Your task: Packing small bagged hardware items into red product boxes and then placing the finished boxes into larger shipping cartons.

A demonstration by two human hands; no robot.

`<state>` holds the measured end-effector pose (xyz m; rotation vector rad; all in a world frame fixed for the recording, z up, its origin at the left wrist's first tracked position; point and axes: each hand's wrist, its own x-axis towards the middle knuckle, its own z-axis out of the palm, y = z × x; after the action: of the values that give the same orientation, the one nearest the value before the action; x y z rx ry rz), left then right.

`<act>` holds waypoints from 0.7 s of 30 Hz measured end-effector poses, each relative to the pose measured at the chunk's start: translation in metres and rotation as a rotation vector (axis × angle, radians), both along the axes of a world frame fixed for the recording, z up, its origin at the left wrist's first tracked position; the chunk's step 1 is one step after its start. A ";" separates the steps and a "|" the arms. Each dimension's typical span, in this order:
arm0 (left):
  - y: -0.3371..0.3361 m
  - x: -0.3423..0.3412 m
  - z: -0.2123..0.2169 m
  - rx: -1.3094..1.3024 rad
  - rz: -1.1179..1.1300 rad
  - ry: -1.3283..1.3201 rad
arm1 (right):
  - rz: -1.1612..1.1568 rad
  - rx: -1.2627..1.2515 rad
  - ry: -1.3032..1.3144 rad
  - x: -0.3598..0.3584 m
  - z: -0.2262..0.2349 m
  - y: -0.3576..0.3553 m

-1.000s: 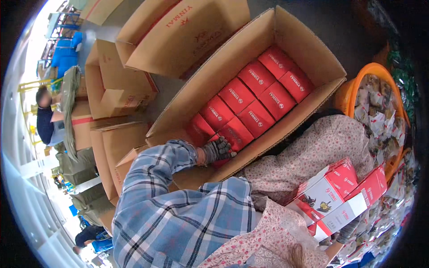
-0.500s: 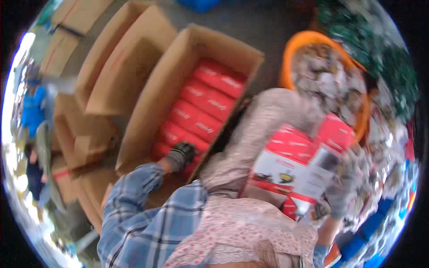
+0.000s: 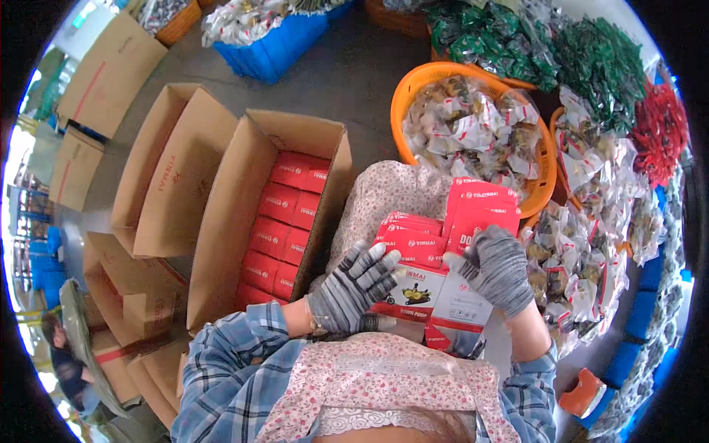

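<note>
A stack of flat, unfolded red-and-white cartons (image 3: 417,288) lies on my lap, over a floral apron. At the left edge of the stack, my left hand (image 3: 351,292), in a grey striped glove, has its fingers spread against the top carton. My right hand (image 3: 498,269), gloved alike, has its fingers curled and its thumb by the red flaps, closed on a flat carton (image 3: 480,214) at the right side. To my left stands a tall open cardboard box (image 3: 221,221), holding rows of closed red cartons (image 3: 273,229).
An orange basket (image 3: 402,92) of bagged metal parts sits ahead right. More bagged parts (image 3: 569,273) pile up at my right, with green bags (image 3: 602,63) beyond. A blue crate (image 3: 269,55) is at the far side. Empty cardboard boxes (image 3: 170,170) stand left.
My left hand has left the cardboard box and come right to the flat cartons on my lap. My right hand has moved up and inward onto them. The view has shifted.
</note>
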<state>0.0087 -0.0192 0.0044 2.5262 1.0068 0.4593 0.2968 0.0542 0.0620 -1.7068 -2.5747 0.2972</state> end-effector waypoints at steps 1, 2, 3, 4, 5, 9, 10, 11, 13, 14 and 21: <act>0.001 0.001 0.000 0.010 -0.006 0.002 | -0.006 0.010 0.002 0.002 0.007 0.000; 0.001 0.000 0.000 0.105 -0.021 -0.051 | -0.043 0.008 0.138 0.000 0.020 -0.002; 0.002 -0.001 0.001 0.200 -0.037 -0.104 | -0.078 0.007 0.275 -0.002 0.033 -0.003; 0.003 -0.001 0.002 0.296 -0.055 -0.157 | -0.112 0.007 0.411 -0.002 0.041 -0.003; 0.015 0.004 0.017 0.313 -0.079 -0.163 | -0.119 -0.074 0.712 0.007 0.047 0.002; 0.074 0.049 0.079 0.272 -0.123 -0.456 | -0.160 -0.112 1.506 -0.033 0.079 0.066; 0.083 0.061 0.089 0.201 -0.124 -0.554 | -0.186 -0.079 1.734 -0.037 0.090 0.072; 0.085 0.063 0.101 0.214 -0.156 -0.554 | -0.186 -0.041 1.739 -0.025 0.093 0.062; 0.087 0.050 0.122 0.111 -0.282 -0.601 | -0.097 0.186 1.277 0.009 0.070 0.016; 0.091 0.055 0.129 0.048 -0.380 -0.640 | -0.092 0.309 1.020 0.034 0.059 -0.017; 0.085 0.075 0.126 0.162 -0.455 -0.737 | -0.123 0.317 0.970 0.059 0.032 -0.024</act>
<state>0.0842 0.0657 0.1301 2.2918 0.1228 1.2282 0.3563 0.0300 0.0945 -1.1668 -1.6891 0.5136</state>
